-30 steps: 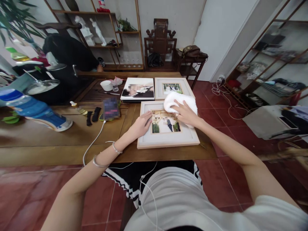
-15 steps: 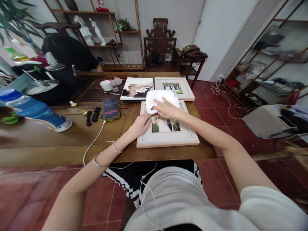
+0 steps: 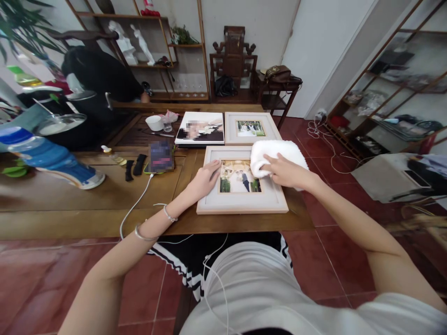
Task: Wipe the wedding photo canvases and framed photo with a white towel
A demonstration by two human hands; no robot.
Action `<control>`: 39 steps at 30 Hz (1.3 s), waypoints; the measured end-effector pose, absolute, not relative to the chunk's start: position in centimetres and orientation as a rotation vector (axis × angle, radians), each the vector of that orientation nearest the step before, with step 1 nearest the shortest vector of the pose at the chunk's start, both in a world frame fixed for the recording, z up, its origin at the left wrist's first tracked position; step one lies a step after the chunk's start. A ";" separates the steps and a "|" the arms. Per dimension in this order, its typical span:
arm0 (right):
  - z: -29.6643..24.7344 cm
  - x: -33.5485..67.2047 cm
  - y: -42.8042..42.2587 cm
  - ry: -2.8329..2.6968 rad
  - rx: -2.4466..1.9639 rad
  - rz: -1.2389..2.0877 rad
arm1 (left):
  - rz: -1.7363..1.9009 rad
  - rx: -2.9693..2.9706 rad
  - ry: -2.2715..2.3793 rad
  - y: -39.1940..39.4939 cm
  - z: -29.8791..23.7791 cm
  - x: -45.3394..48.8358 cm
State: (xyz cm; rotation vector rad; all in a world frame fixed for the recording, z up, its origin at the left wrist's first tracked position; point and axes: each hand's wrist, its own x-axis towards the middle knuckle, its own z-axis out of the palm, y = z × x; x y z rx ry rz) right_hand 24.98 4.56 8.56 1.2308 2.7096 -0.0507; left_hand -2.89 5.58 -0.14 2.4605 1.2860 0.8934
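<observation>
A light wooden picture frame with a photo in a white mat lies flat on the wooden table in front of me. My left hand rests on the frame's left side, fingers flat and spread. My right hand presses a folded white towel onto the frame's right upper part, fingers curled over the cloth.
Behind the near frame lie a second framed photo and a photo album. A phone with a white cable, two black clips, a white cup and a blue bottle stand to the left. Shelves and a carved chair stand behind.
My right hand slid the towel from the frame's upper middle to its right edge. My left hand stayed on the frame's left side.
</observation>
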 end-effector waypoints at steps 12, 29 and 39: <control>8.7 25.8 -2.0 2.767 1.061 -0.340 | 0.834 2.518 1.253 5.6 0.0 -3.1; 4.5 23.0 5.6 2.856 1.309 0.213 | 0.894 2.426 1.288 5.7 -0.1 -3.0; 8.2 23.4 -4.5 2.840 1.028 -0.252 | 0.868 2.471 1.262 5.6 -0.2 -3.1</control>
